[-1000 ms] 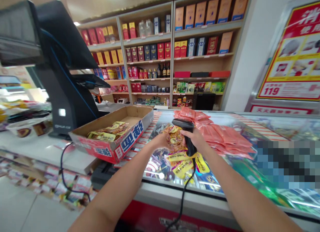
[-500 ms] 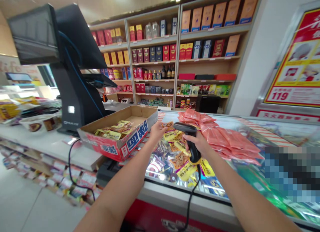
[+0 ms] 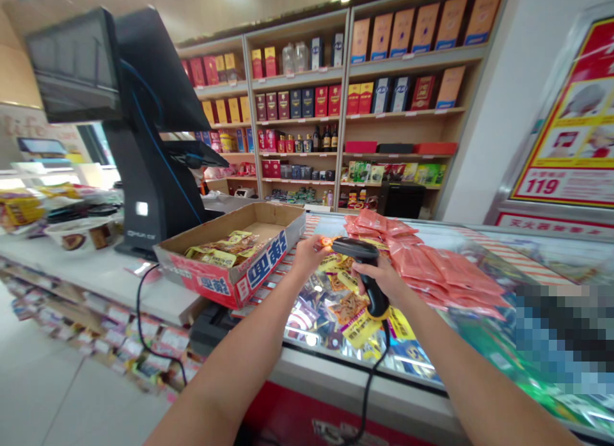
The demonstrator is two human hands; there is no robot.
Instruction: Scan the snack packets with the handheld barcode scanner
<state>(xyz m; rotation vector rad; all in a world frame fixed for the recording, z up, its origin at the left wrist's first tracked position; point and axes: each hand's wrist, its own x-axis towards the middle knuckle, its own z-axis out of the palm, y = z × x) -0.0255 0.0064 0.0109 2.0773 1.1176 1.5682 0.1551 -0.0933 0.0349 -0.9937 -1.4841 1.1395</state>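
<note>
My right hand (image 3: 381,276) is wrapped round the grip of a black barcode scanner (image 3: 371,286), its head pointing left and its cord hanging down over the counter edge. Directly in front of the scanner head, my left hand (image 3: 308,255) pinches a small snack packet (image 3: 327,242), mostly hidden by the fingers, with an orange-red glow on it. Below both hands, several yellow-labelled snack packets (image 3: 363,327) lie on the glass counter. A cardboard box (image 3: 235,286) with more such packets stands left of my left hand.
Orange-red packets (image 3: 432,267) are piled to the right on the glass counter (image 3: 307,347). A black cash register (image 3: 153,177) stands behind the box at left. Shelves (image 3: 297,78) of boxed goods line the back. A blurred patch covers something at far right.
My left hand has turned the packet in front of the scanner, hiding more of it, and an orange-red glow now shows there. The view has shifted slightly.
</note>
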